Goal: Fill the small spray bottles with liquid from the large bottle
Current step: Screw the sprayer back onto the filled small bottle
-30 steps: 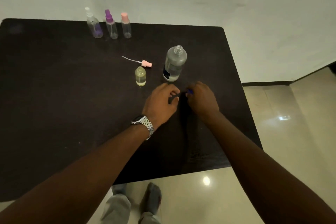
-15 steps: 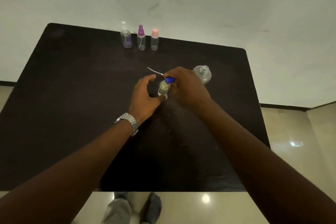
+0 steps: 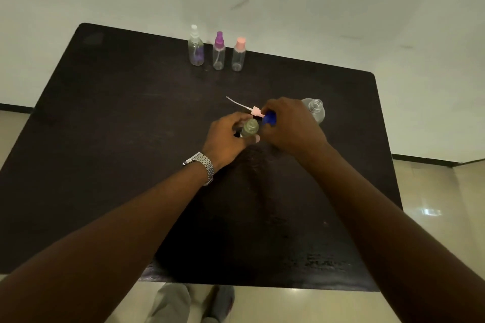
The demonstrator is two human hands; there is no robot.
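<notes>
Left hand (image 3: 225, 136) grips 1 small clear uncapped spray bottle (image 3: 249, 128) upright at mid-desk (image 3: 105, 139); right hand (image 3: 291, 126) pinches a blue plastic cap (image 3: 269, 118) beside its neck; risk: a sideways knock tips the bottle, spilling liquid.

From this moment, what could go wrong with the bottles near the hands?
The large bottle stands uncapped just behind the right hand; a bump could tip it and spill. The small bottle, steadied by the left hand, looks open and already holds liquid, so it might spill too. The loose pink sprayer beside them could be knocked off.
</notes>
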